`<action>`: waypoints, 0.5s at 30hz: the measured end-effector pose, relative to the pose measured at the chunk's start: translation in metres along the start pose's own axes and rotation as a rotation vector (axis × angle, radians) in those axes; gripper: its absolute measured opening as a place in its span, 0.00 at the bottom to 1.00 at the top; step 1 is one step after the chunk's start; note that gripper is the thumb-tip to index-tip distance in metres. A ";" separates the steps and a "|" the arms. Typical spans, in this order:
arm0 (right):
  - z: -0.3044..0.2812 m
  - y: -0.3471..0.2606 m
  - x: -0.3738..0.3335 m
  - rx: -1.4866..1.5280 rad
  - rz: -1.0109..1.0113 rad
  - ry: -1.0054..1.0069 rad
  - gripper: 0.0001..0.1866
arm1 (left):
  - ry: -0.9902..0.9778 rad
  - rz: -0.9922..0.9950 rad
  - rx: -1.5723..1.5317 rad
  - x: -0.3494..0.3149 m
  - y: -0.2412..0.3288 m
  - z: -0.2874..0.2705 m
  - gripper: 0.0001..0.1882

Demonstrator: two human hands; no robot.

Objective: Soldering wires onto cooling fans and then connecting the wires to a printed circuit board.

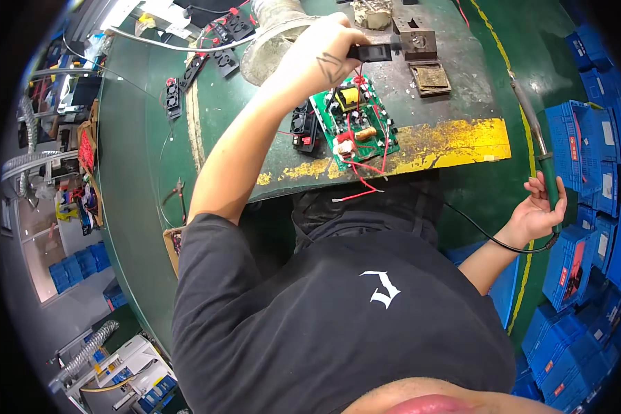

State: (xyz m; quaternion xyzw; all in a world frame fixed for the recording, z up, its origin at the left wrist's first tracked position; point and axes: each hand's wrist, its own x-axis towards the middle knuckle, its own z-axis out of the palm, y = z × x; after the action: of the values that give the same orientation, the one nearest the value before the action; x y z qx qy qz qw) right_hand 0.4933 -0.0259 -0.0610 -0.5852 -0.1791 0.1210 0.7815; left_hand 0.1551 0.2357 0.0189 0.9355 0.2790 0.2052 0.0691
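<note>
"How is the soldering iron (546, 168) held?"
"Its handle is gripped by the right hand (541, 212), fingers curled around it."
"The left hand (326, 47)?"
"A black part (374, 53) is pinched there, beyond the circuit board (357, 119) on the workbench (455, 146)."

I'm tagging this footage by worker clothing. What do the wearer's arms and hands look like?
The left hand and right hand are both gloveless. Dark angular lines mark the back of the left hand near the wrist. The left sleeve is short and black, leaving that forearm bare; the right sleeve's edge is hard to make out.
</note>
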 end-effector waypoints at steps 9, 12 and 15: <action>0.007 0.008 0.007 -0.003 0.029 -0.051 0.29 | -0.091 -0.003 0.083 0.013 -0.022 0.054 0.18; 0.005 0.011 0.010 0.000 0.029 -0.063 0.29 | -0.186 -0.083 0.420 0.005 -0.019 0.065 0.17; 0.003 0.010 0.014 -0.003 0.044 -0.063 0.30 | 0.141 0.026 0.282 -0.009 -0.023 0.063 0.18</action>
State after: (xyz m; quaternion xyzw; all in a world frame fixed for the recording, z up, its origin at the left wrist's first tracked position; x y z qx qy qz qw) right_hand 0.5045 -0.0146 -0.0684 -0.5860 -0.1910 0.1561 0.7718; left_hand 0.1641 0.2487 -0.0470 0.9227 0.2972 0.2301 -0.0852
